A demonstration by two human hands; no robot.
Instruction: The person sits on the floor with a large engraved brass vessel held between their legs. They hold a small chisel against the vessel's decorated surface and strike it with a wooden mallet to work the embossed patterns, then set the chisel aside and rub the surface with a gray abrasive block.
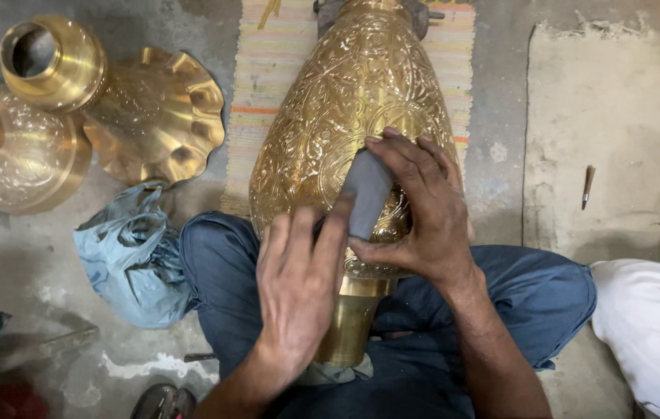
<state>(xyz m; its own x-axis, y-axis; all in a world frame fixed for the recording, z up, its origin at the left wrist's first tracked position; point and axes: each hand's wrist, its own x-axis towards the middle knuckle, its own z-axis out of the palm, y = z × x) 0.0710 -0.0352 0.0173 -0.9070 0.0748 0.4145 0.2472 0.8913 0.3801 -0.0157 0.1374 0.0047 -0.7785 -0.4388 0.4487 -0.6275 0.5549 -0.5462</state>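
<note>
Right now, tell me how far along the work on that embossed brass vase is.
Done: the embossed brass vase already carries raised pattern and shines over its upper body. In hand: the right hand presses a grey abrasive strip against its lower body, while the left hand steadies it. Left: I cannot tell; the vase's far side is hidden.

To my left, a crumpled blue plastic bag (134,256) and two brass pieces, a fluted dish (161,116) and a wide-mouthed vessel (52,62), blocked the floor. To my right, bare concrete (609,132) lay open, with only a small chisel (588,186) there.
</note>
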